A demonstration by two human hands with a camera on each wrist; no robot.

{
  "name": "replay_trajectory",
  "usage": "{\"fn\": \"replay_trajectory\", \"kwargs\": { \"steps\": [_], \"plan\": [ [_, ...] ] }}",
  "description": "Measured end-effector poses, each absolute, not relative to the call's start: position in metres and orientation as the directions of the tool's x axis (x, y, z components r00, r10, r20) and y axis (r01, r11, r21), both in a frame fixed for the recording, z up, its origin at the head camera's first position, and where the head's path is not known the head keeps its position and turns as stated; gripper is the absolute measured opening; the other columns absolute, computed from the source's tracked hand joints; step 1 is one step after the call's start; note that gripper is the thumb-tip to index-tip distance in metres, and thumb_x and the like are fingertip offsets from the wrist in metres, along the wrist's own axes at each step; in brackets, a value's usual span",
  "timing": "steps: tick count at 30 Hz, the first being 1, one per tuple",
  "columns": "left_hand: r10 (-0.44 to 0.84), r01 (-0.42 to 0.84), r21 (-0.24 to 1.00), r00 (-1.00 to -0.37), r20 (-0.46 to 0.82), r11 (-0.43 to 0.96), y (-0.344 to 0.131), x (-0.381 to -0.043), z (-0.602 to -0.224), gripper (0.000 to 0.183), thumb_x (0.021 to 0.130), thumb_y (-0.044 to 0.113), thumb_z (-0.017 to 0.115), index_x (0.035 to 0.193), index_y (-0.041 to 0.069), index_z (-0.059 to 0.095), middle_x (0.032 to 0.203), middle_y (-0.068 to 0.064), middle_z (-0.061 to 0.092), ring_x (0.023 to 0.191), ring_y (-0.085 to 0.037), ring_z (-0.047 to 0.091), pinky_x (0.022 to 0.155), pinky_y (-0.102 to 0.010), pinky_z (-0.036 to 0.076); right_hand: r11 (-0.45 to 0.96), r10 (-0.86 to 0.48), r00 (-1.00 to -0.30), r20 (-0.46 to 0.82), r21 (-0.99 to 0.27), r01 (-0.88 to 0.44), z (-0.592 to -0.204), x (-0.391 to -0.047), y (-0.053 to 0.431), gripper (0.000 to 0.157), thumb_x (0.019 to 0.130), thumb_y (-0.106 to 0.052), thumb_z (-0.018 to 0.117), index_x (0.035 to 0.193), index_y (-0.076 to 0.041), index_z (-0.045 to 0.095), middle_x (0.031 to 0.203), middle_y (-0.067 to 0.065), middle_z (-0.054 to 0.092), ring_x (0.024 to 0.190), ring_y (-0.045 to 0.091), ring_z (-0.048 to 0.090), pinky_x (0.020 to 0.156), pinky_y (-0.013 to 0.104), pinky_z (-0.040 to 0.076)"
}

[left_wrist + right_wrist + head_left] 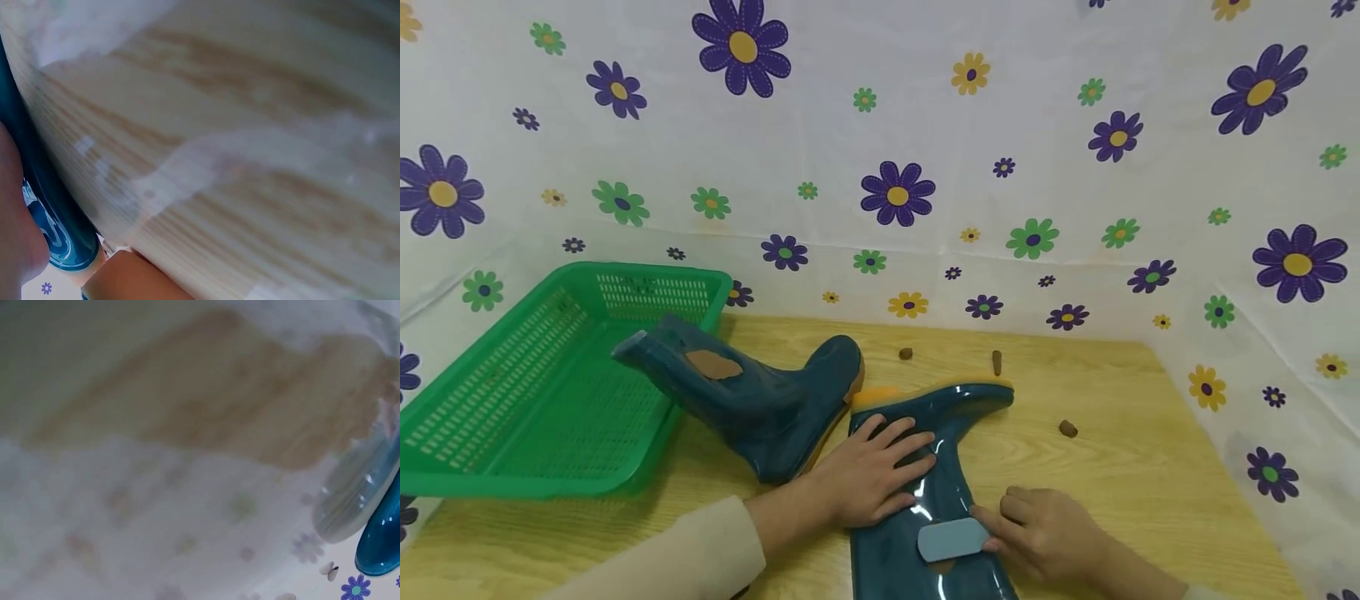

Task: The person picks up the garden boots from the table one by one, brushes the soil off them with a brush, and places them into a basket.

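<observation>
A glossy dark teal rubber boot [891, 550] with a yellow sole lies on its side at front centre, its shaft running off the bottom edge. My left hand [868, 475] rests on it near the ankle, fingers spread. With my right hand [1048, 533] I grip one end of a flat blue-grey oblong piece [953, 540] with rounded corners; its exact kind is unclear. This piece lies over the boot's shaft, partly covering a brown patch [942, 567]. In the left wrist view only a strip of boot [72, 231] shows; the right wrist view catches a boot's toe [381, 540].
Another teal boot [775, 408] with a larger brown patch [712, 364] leans its shaft on the rim of a green plastic basket [625, 483] at left. Small brown lumps [1067, 428] dot the wooden table [1120, 500]. A flowered white cloth [820, 142] hangs behind.
</observation>
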State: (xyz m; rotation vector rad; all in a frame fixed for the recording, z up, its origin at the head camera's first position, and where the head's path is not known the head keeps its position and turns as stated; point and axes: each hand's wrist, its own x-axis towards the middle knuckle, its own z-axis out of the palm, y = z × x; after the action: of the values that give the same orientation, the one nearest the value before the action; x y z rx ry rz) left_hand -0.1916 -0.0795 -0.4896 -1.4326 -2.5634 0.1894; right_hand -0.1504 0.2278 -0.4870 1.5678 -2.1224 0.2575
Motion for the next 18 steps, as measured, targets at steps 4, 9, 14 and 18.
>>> {"fn": "replay_trajectory", "kwargs": {
  "steps": [4,9,14,18],
  "plan": [
    [0.851,0.828,-0.196,-0.513,0.110,0.525,-0.080,-0.190,-0.491,0.055,0.105,0.057,0.030,0.152,0.031,0.041,0.161,0.003,0.033,0.146,-0.026,0.030,0.110,-0.049,0.033,0.348,-0.814,-0.278,0.510,0.045,-0.936,-0.488,-0.147,0.227,0.040,0.108,-0.032,0.042,0.122,-0.009,0.071,0.074,-0.011,0.047,0.063,-0.002,0.035,0.058,0.006,0.030],
    [0.850,0.828,-0.193,-0.512,0.125,0.527,-0.080,-0.189,-0.492,0.054,0.105,0.056,0.031,0.151,0.031,0.043,0.160,0.003,0.034,0.146,-0.026,0.030,0.109,-0.049,0.033,0.476,-0.723,-0.359,0.590,0.050,-0.878,-0.488,-0.149,0.224,0.047,0.109,-0.036,0.037,0.116,-0.007,0.074,0.071,-0.009,0.045,0.060,-0.003,0.035,0.053,0.006,0.030],
    [0.850,0.826,-0.198,-0.511,0.131,0.527,-0.080,-0.189,-0.492,0.053,0.104,0.056,0.033,0.150,0.031,0.043,0.160,0.004,0.034,0.146,-0.026,0.031,0.110,-0.049,0.034,0.447,-0.790,-0.311,0.529,0.150,-0.882,-0.488,-0.145,0.219,0.045,0.109,-0.036,0.038,0.114,-0.010,0.074,0.067,-0.009,0.044,0.058,-0.001,0.031,0.050,0.008,0.027],
    [0.847,0.823,-0.200,-0.516,0.124,0.531,-0.080,-0.189,-0.492,0.053,0.105,0.055,0.033,0.151,0.032,0.042,0.160,0.004,0.033,0.146,-0.026,0.030,0.110,-0.049,0.033,0.410,-0.822,-0.301,0.483,0.136,-0.902,-0.489,-0.140,0.217,0.041,0.107,-0.034,0.043,0.116,-0.009,0.073,0.067,-0.010,0.046,0.059,-0.001,0.033,0.052,0.008,0.027]
  ]
}}
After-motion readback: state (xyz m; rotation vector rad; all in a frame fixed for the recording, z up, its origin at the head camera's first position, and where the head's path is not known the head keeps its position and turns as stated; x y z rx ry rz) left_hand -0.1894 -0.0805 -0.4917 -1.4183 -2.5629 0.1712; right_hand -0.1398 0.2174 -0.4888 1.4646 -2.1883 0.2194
